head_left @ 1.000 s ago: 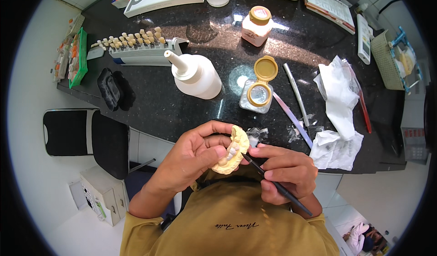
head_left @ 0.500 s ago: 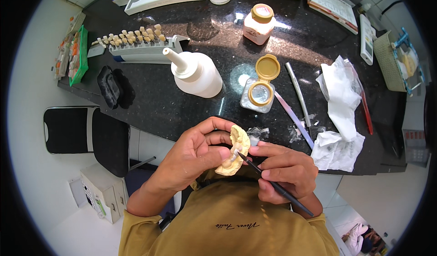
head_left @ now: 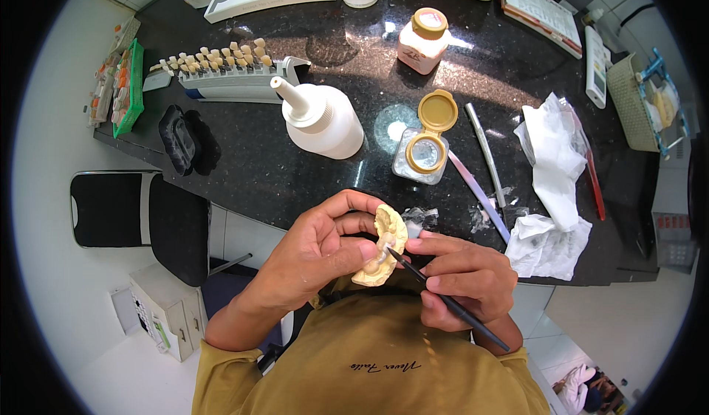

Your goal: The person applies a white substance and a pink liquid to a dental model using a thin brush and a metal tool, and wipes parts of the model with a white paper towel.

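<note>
My left hand [head_left: 323,247] grips a pale yellow dental cast [head_left: 394,228] by its left side, thumb in front and fingers behind. Whitish teeth-like shapes run along the cast's inner curve. In my right hand [head_left: 473,278] is a slim black brush-like tool [head_left: 461,311], held like a pen. Its dark tip touches the cast near the whitish teeth, and my right fingertips sit close to the cast's right edge. Just beyond the hands stands a small clear jar [head_left: 421,167] with its gold flip lid raised.
A white squeeze bottle [head_left: 325,127] and a tooth shade guide [head_left: 229,75] stand at left, near a black tray [head_left: 177,140]. A pink-filled jar [head_left: 422,46] is farther back. Right lie a metal tool [head_left: 486,153], a purple stick [head_left: 480,197], crumpled tissues [head_left: 550,245] and a red-handled tool [head_left: 593,179].
Almost nothing differs. The cast and the tool tip have shifted very slightly, while both hands keep their hold; the whole view has moved a touch.
</note>
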{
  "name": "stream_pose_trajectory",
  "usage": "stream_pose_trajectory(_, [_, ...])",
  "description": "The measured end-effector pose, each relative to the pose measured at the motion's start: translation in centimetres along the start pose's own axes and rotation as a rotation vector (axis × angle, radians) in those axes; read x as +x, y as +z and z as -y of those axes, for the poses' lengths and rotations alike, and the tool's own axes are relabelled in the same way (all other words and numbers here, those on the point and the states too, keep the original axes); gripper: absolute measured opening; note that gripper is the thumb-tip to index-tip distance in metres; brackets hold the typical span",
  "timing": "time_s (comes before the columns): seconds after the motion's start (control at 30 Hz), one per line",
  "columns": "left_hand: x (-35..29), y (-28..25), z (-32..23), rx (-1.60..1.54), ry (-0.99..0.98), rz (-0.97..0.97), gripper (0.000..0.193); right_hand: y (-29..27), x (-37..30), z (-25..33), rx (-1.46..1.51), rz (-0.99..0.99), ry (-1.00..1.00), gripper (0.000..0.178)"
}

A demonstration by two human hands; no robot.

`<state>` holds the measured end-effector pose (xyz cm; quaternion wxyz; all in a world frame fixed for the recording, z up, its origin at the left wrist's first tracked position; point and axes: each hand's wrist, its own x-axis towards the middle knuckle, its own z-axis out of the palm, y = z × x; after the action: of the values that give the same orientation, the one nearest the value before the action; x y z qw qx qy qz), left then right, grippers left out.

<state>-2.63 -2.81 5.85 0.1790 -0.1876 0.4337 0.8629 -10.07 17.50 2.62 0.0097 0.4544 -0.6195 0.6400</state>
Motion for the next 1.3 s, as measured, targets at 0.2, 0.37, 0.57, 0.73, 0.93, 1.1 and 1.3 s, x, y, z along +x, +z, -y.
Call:
stream_pose_trajectory(0.2, [0.00, -0.08, 0.10, 0.011, -0.004, -0.004, 0.047, 0.00, 0.00, -0.05, 0.009, 0.004, -0.008, 0.021])
stream_pose_trajectory(0.37, [-0.05, 0.02, 0.10, 0.012, 0.001, -0.017, 0.046, 0.00, 0.03, -0.07, 0.005, 0.011, -0.010, 0.022])
stream_pose_trajectory(0.57, [0.03, -0.05, 0.01, 0.015, -0.005, -0.009, 0.046, -0.04, -0.11, -0.06, 0.005, 0.003, 0.001, 0.022])
stream_pose_trajectory(0.73, [-0.04, -0.11, 0.07, -0.012, -0.017, -0.005, 0.045, -0.11, -0.15, 0.08, 0.014, -0.015, 0.017, 0.022])
stream_pose_trajectory(0.93, [0.02, -0.22, 0.23, -0.002, -0.005, -0.006, 0.046, 0.05, -0.01, 0.31, 0.007, -0.037, 0.056, 0.030])
stream_pose_trajectory(1.1, [0.10, -0.08, -0.01, -0.060, -0.009, 0.008, 0.053, -0.14, 0.04, 0.41, 0.005, -0.045, 0.044, 0.033])
stream_pose_trajectory(1.3, [0.15, -0.28, -0.13, -0.085, -0.013, 0.025, 0.059, -0.33, 0.22, 0.45, -0.041, 0.043, 0.039, 0.033])
